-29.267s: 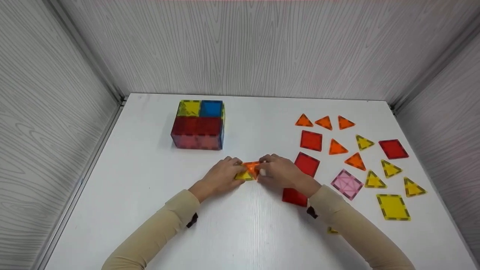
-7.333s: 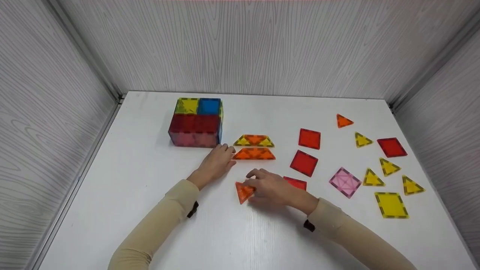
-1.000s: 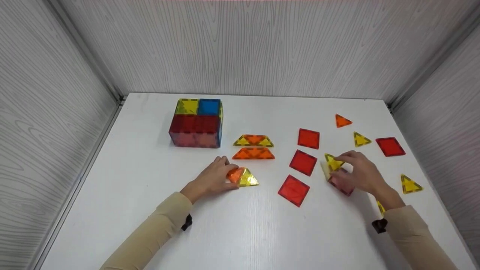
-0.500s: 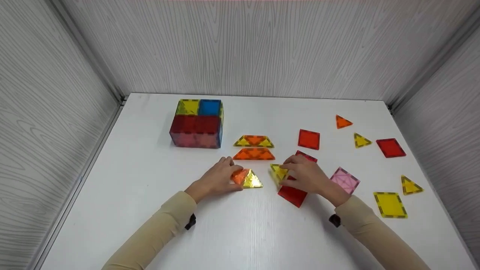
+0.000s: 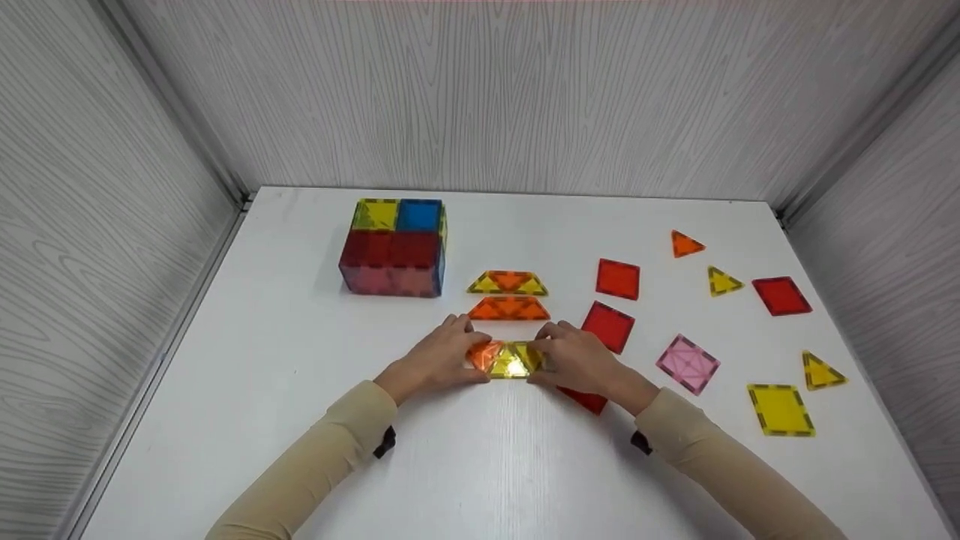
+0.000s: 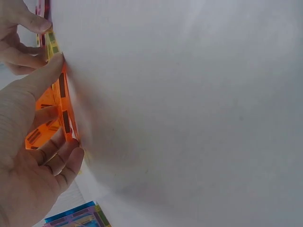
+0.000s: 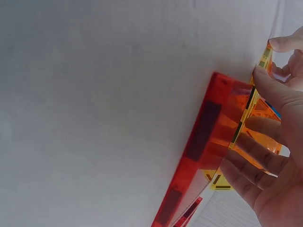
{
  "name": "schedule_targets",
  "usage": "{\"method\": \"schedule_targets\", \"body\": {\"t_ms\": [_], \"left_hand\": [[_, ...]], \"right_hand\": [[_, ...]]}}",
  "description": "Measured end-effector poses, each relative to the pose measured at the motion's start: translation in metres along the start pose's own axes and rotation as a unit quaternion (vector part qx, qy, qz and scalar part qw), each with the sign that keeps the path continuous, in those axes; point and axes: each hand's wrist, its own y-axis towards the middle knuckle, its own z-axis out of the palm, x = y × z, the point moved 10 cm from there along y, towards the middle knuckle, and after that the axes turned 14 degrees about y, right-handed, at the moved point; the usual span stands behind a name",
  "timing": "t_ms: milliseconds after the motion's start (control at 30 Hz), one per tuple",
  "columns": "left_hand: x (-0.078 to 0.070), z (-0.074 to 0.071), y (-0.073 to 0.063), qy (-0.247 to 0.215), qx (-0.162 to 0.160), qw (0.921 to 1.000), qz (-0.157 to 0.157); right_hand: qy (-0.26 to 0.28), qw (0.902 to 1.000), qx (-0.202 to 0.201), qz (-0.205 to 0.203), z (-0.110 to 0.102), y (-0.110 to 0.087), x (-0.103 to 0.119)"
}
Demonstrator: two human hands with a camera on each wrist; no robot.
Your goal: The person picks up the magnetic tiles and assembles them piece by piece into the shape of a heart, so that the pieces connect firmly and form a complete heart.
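The row of three triangles [image 5: 513, 361] is held mid-table [image 5: 450, 465], long axis left to right, the middle one pointed far; its orange left end is pinched by the left hand [image 5: 433, 358], its yellow right end by the right hand [image 5: 586, 366]. Two strips [image 5: 508, 283] are set beyond; far left, the box's [image 5: 375, 249] contents cannot be discerned.

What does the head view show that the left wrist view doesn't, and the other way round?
Only the head view: the beige sleeves and the lone orange triangle at back right.

Only the left wrist view: the palm side of the left hand.

Both: the held orange triangle in that hand, the right hand, and the tile box, just a corner of it in the left wrist view.
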Motion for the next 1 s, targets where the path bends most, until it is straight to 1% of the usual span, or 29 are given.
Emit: {"method": "schedule_targets", "body": {"t_ms": [133, 267, 400, 533, 667, 800, 900, 1000], "left_hand": [[0.0, 0.001, -0.001, 0.004, 0.001, 1.0, -0.001], [-0.002, 0.001, -0.002, 0.012, 0.0, 0.9999, 0.001], [-0.006, 0.0, -0.003, 0.037, -0.005, 0.9991, 0.02], [-0.007, -0.004, -0.005, 0.047, -0.01, 0.9981, 0.038], [-0.004, -0.008, -0.007, 0.031, -0.005, 0.9988, 0.037], [-0.002, -0.01, -0.005, 0.012, -0.002, 0.9995, 0.03], [0.0, -0.011, -0.005, 0.008, -0.016, 0.9994, 0.028], [0.002, -0.015, -0.005, 0.018, -0.048, 0.9981, 0.036]], "right_hand": [[-0.003, 1.0, 0.004, -0.001, 0.001, 0.001, 0.001], [-0.006, 0.9999, 0.002, -0.011, 0.0, 0.0, 0.002], [-0.018, 0.9993, -0.005, -0.031, -0.003, -0.002, 0.005], [-0.014, 0.9995, -0.001, -0.029, -0.006, -0.004, 0.003], [-0.004, 0.9998, -0.003, -0.017, -0.009, -0.003, -0.001], [0.011, 0.9994, -0.025, -0.022, -0.015, -0.002, -0.001], [0.027, 0.9981, -0.044, -0.032, -0.02, -0.001, -0.001], [0.045, 0.9963, -0.063, -0.035, -0.025, 0.0, -0.001]]}}
